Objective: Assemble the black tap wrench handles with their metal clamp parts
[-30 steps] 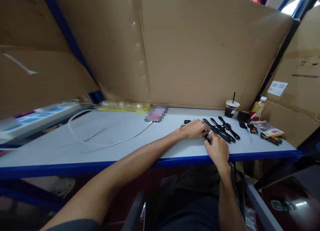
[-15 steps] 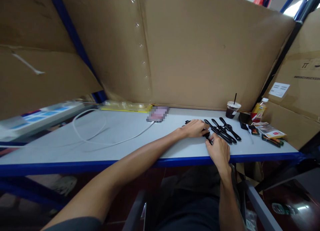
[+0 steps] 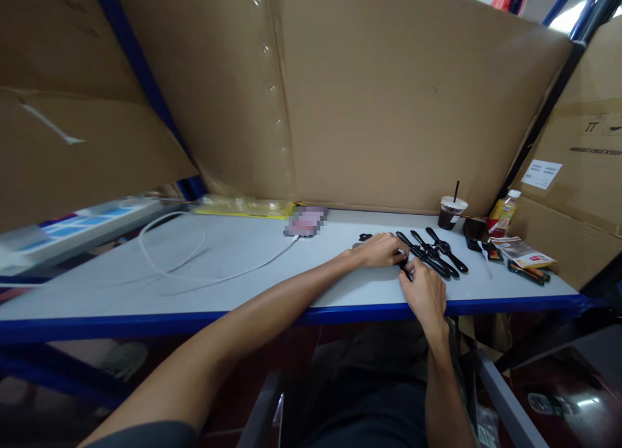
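Observation:
My left hand (image 3: pixel 385 249) is curled, palm down, over the middle of a black spokeshave (image 3: pixel 407 273), hiding most of it. My right hand (image 3: pixel 424 289) is closed on the near handle of the same spokeshave, thumb and fingers pinched against it. Several similar black spokeshaves (image 3: pixel 446 248) lie slanted side by side on the table, just right of and beyond my hands. A small black part (image 3: pixel 365 237) rests behind my left wrist, and a flat greyish piece beside it is partly covered by that hand.
A phone (image 3: pixel 306 221) with a white cable (image 3: pixel 253 268) lies at the table's back. At the back right stand a lidded drink cup (image 3: pixel 453 213) and a bottle (image 3: pixel 505 213), near packets (image 3: pixel 527 252). Cardboard (image 3: pixel 369 98) walls the back; a blue edge (image 3: pixel 350 313) runs along the front.
My left fingers have shifted slightly around the spokeshave, and the small black part behind the wrist shows a little more clearly. Otherwise the hands hold almost the same position.

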`<move>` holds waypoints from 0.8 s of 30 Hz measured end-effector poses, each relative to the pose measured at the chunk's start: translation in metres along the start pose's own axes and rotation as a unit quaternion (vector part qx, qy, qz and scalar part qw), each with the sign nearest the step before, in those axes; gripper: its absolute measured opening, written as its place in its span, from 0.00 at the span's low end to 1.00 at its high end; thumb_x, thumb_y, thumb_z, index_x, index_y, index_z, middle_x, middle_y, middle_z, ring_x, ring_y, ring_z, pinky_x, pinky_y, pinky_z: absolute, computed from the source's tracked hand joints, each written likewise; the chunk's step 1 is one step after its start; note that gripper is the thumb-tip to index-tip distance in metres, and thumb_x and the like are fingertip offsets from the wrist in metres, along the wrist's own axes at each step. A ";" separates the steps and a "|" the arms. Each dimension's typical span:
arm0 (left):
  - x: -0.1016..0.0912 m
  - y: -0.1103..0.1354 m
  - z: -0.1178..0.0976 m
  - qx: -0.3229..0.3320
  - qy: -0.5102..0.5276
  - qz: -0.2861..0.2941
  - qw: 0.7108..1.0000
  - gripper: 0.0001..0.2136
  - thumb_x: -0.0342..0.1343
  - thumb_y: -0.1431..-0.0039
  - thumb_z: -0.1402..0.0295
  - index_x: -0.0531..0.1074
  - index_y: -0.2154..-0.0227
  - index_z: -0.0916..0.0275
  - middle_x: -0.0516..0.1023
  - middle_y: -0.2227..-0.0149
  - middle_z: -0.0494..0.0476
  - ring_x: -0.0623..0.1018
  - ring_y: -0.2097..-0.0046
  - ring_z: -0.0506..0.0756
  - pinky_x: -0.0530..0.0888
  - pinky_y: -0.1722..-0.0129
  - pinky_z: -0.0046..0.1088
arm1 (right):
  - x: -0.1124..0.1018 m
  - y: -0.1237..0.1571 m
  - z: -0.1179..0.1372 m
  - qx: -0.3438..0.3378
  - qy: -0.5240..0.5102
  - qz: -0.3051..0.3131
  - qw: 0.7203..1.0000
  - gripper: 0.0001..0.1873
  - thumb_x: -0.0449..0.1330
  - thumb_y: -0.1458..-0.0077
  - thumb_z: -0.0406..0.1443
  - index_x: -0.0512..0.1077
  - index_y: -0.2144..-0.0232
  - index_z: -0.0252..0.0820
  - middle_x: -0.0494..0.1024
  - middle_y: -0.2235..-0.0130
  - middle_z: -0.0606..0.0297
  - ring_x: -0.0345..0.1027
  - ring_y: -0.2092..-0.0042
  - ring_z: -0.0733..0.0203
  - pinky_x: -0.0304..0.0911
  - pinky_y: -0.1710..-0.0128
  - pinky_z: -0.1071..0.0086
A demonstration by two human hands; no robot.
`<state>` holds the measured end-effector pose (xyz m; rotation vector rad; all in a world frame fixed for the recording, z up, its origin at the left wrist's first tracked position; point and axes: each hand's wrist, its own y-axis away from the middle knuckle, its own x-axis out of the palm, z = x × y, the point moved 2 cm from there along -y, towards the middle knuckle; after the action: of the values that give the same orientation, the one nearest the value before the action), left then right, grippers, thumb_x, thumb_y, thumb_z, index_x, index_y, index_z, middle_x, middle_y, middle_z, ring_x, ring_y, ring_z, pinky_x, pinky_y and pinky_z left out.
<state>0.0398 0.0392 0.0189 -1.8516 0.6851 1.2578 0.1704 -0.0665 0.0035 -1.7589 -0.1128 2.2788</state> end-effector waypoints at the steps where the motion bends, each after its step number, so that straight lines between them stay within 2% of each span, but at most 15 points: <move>1: 0.000 0.000 0.000 -0.002 -0.014 0.001 1.000 0.09 0.52 0.37 0.69 0.79 0.63 0.58 0.81 0.67 0.54 0.76 0.66 0.53 0.61 0.69 0.27 | 0.000 0.000 0.000 0.000 -0.001 0.000 1.000 0.07 0.57 0.35 0.41 0.73 0.58 0.47 0.82 0.61 0.63 0.76 0.57 0.55 0.55 0.63 0.67; 10: 0.000 0.000 -0.001 -0.029 -0.094 0.016 0.995 0.12 0.50 0.31 0.59 0.75 0.62 0.59 0.80 0.66 0.57 0.78 0.66 0.57 0.60 0.71 0.29 | -0.002 0.001 0.001 -0.004 -0.004 -0.005 1.000 0.07 0.58 0.35 0.41 0.73 0.58 0.47 0.82 0.61 0.63 0.77 0.57 0.54 0.55 0.64 0.67; 15: 0.003 -0.005 -0.008 -0.083 -0.123 0.032 0.988 0.13 0.47 0.30 0.62 0.76 0.62 0.61 0.81 0.66 0.61 0.80 0.64 0.59 0.65 0.68 0.31 | -0.002 0.001 0.001 -0.006 -0.005 0.002 1.000 0.08 0.57 0.35 0.41 0.73 0.58 0.47 0.82 0.59 0.62 0.76 0.56 0.55 0.57 0.62 0.67; 20: 0.008 -0.009 -0.011 -0.133 -0.119 0.020 0.984 0.13 0.48 0.32 0.64 0.76 0.64 0.63 0.81 0.65 0.65 0.81 0.62 0.63 0.70 0.62 0.35 | -0.003 0.000 0.000 -0.003 0.010 0.009 1.000 0.08 0.57 0.35 0.42 0.73 0.59 0.47 0.82 0.60 0.62 0.77 0.56 0.52 0.56 0.63 0.65; 24: 0.010 -0.008 -0.013 -0.135 -0.125 0.020 0.983 0.13 0.46 0.32 0.66 0.73 0.54 0.64 0.81 0.64 0.66 0.81 0.61 0.64 0.71 0.61 0.35 | -0.003 -0.002 0.000 0.001 0.017 0.016 1.000 0.09 0.57 0.35 0.42 0.73 0.57 0.46 0.83 0.60 0.61 0.77 0.55 0.52 0.56 0.63 0.65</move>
<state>0.0566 0.0328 0.0149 -1.8551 0.4328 1.6422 0.1711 -0.0655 0.0067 -1.8105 -0.0754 2.2697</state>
